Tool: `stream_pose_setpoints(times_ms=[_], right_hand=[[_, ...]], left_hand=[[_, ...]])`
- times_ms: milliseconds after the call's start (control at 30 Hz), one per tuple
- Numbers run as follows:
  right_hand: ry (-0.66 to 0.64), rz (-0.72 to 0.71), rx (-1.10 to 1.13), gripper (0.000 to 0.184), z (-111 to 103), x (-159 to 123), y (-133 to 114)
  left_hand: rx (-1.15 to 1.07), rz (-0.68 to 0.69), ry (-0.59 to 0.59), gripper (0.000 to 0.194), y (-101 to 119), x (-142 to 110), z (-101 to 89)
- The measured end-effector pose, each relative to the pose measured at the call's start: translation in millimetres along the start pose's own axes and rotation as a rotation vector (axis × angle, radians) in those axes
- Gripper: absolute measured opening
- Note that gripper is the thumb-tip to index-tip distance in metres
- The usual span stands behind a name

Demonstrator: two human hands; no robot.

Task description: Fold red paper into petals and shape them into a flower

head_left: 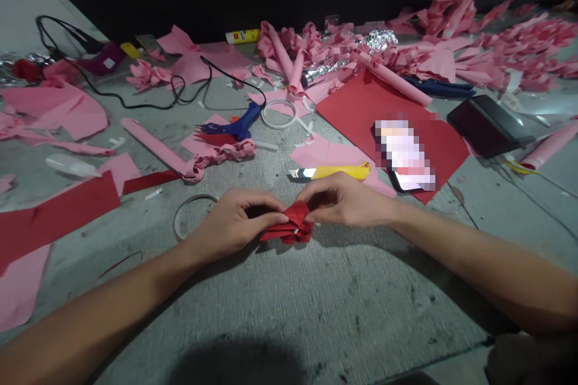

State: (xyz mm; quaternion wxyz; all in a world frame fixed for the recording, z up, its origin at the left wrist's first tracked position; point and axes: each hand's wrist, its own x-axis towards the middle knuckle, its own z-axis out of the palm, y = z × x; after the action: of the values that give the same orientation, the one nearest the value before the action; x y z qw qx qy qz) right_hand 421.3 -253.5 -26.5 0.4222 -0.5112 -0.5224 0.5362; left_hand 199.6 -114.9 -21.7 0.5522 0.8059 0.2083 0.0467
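Observation:
A small folded piece of red paper, layered and crinkled, is held between my two hands just above the grey surface. My left hand pinches its left side between thumb and fingers. On the upper right side, my right hand pinches the same paper with thumb and index finger. Just beyond my right hand lies a yellow box cutter with its blade out to the left. A grey ring, perhaps a tape roll, lies partly behind my left hand.
Farther off lie a blue hot glue gun with a black cable, a white ring and a twisted pink paper strip. A phone rests on a red sheet. Pink paper scraps pile up along the back.

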Motion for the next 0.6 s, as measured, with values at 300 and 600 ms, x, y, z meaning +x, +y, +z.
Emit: stream_pose_setpoints(times_ms=[300,600], right_hand=[[0.055,0.043,0.019,0.013,6.0,2.1,2.9],[0.021,0.011,-0.002,0.014,1.8,0.9,2.6]], left_hand=[[0.049,-0.077,0.052,0.019,7.0,-2.4,3.0],[0.242,0.19,-0.062,0.02,6.6,3.5,-4.7]])
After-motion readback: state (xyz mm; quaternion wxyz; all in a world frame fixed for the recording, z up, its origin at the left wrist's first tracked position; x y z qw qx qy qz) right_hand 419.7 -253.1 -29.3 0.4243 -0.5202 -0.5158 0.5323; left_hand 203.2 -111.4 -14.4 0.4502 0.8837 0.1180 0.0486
